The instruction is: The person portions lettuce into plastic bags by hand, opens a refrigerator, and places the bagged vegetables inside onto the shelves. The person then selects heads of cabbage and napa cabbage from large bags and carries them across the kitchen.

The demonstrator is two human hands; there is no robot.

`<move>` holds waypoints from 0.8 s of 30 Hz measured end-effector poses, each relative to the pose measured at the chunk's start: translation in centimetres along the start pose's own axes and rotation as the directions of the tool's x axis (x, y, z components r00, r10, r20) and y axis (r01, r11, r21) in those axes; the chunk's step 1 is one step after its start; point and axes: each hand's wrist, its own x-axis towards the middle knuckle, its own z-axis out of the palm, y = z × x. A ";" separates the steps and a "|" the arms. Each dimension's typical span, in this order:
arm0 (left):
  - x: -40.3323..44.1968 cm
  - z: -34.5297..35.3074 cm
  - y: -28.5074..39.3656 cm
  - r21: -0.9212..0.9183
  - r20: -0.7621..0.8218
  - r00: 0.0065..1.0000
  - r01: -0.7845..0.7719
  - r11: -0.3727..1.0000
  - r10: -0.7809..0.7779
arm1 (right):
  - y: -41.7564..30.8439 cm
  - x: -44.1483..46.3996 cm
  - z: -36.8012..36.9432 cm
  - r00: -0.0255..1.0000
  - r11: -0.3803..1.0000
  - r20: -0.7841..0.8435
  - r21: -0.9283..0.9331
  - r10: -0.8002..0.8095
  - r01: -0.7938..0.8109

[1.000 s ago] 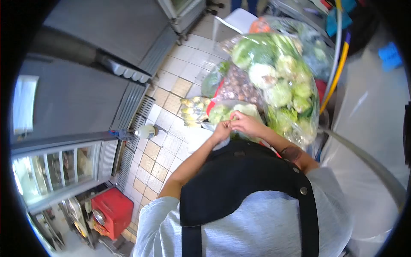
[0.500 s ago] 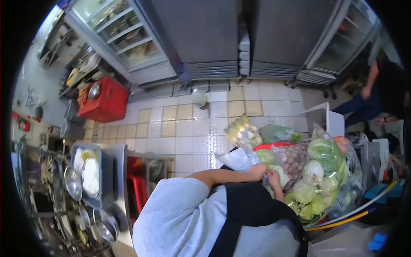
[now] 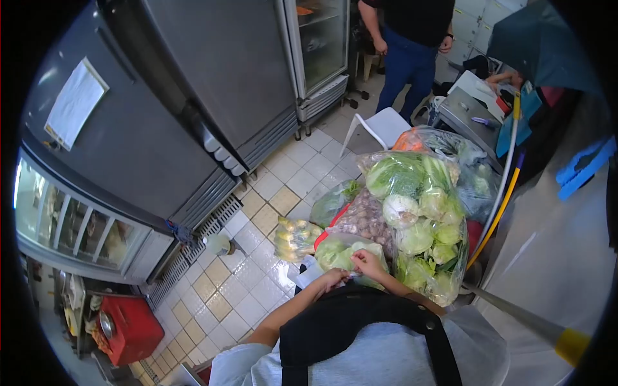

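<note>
My left hand (image 3: 333, 279) is closed in front of my apron on a white sheet (image 3: 306, 273). The sheet, paper or thin plastic, sticks out to the left beside my wrist. Close by on the right, my right hand (image 3: 367, 262) has its fingers pinched together; what is between them is too small to make out. Both hands are just over the near edge of a clear bag of pale green round vegetables (image 3: 336, 253). Behind it lies a bag of small brownish bulbs (image 3: 369, 222). A large clear bag of cabbages and leafy greens (image 3: 418, 237) sits to the right.
Bags of yellowish vegetables (image 3: 296, 239) and dark greens (image 3: 333, 201) lie farther left. A white chair (image 3: 385, 127) and a standing person (image 3: 412, 55) are beyond the bags. Steel fridges (image 3: 219, 71) line the back left. A yellow-ended pole (image 3: 528, 315) slants at the right.
My view has swung to the right, bringing the person and chair nearer the middle. The white sheet was raised above my left hand and now sits lower beside it. My hands stay close together.
</note>
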 end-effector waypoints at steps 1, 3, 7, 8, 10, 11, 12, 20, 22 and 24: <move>0.1 0.1 -0.1 -0.068 -0.006 1.000 0.018 0.998 -0.018 | -0.4 -0.8 -0.3 0.996 0.997 0.064 -0.051 -0.056 0.059; -0.8 0.7 0.9 -0.034 -0.028 0.999 0.024 0.999 -0.025 | -0.9 -2.7 -1.0 0.969 0.973 0.200 -0.148 -0.146 0.177; -0.2 0.6 1.4 0.343 -0.065 0.986 -0.123 0.931 0.155 | -0.5 -2.9 -1.5 0.979 0.895 0.134 -0.402 -0.150 0.192; 1.3 -0.1 -0.6 0.424 -0.061 0.973 -0.175 0.888 0.221 | -0.7 -3.1 -1.6 0.981 0.867 0.121 -0.459 -0.153 0.192; 1.3 -0.7 -1.5 0.736 -0.153 0.880 -0.203 0.646 0.450 | 0.4 -3.6 -2.6 0.980 0.777 0.104 -0.597 -0.171 0.199; 1.3 -1.3 -1.3 0.859 -0.152 0.806 -0.179 0.480 0.572 | 0.8 -4.0 -2.7 0.987 0.758 0.101 -0.632 -0.127 0.162; 0.8 -1.4 -1.1 0.865 -0.161 0.805 -0.164 0.475 0.571 | 0.9 -4.3 -3.0 0.991 0.731 0.097 -0.670 -0.087 0.130; -3.2 -2.5 1.0 0.821 -0.118 0.815 -0.241 0.518 0.567 | -1.3 -4.9 -0.8 0.971 0.400 0.150 -0.891 -0.187 0.215; -5.0 -2.0 2.9 0.784 -0.185 0.812 -0.217 0.582 0.553 | 0.4 -3.4 0.9 0.985 0.259 0.140 -0.952 -0.096 0.161; -5.9 -2.6 4.1 0.814 -0.261 0.718 -0.196 0.547 0.645 | 3.1 -1.7 1.7 0.959 0.095 0.241 -0.962 -0.146 0.256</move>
